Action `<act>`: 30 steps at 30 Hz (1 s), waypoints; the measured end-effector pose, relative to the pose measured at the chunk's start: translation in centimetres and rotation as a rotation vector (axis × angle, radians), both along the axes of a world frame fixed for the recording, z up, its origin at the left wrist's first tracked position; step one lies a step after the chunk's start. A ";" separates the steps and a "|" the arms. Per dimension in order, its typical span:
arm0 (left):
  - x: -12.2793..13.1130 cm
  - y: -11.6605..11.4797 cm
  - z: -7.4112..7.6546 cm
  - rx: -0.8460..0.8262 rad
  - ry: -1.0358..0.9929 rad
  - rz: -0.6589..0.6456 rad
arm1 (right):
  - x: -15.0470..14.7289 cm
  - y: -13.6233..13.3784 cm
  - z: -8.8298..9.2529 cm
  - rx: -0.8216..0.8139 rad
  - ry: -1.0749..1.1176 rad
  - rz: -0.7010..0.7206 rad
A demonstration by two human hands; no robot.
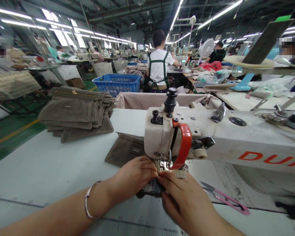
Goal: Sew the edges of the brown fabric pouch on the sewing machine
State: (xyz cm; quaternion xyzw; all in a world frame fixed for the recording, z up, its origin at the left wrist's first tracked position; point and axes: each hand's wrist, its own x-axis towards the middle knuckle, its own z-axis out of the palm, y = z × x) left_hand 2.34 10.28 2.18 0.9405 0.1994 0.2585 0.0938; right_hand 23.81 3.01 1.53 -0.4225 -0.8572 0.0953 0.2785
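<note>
A white sewing machine (182, 114) with an orange lever-like guard (185, 141) stands before me. A grey-brown fabric piece (124, 149) with a small label lies at the left of its head, partly hidden behind the head and my hand. My left hand (137, 173) is closed, its fingertips pinching the piece's edge just left of the presser foot (163, 165). My right hand (184, 193) is at the front of the foot, fingers bent together and fingertips pressed on the work there. What lies under its palm is hidden.
Pink-handled thread snips (226, 198) lie on the right of the machine bed. Stacked grey-brown fabric pieces (73, 111) rest at the table's left. Beyond are a fabric-lined bin (132, 100), a blue basket (118, 83) and a seated co-worker (159, 65). A thread stand (250, 64) rises at right.
</note>
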 end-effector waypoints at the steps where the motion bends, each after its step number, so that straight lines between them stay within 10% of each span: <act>1: 0.0 0.2 0.0 -0.009 0.005 0.015 | 0.0 0.1 -0.1 -0.011 -0.019 -0.021; 21: 0.7 2.6 -0.1 -0.036 0.116 0.184 | -0.6 0.9 -0.8 -0.025 -0.151 -0.139; 30: 1.7 0.2 3.3 -0.250 0.244 0.285 | -0.2 0.8 -0.7 0.006 -0.052 -0.066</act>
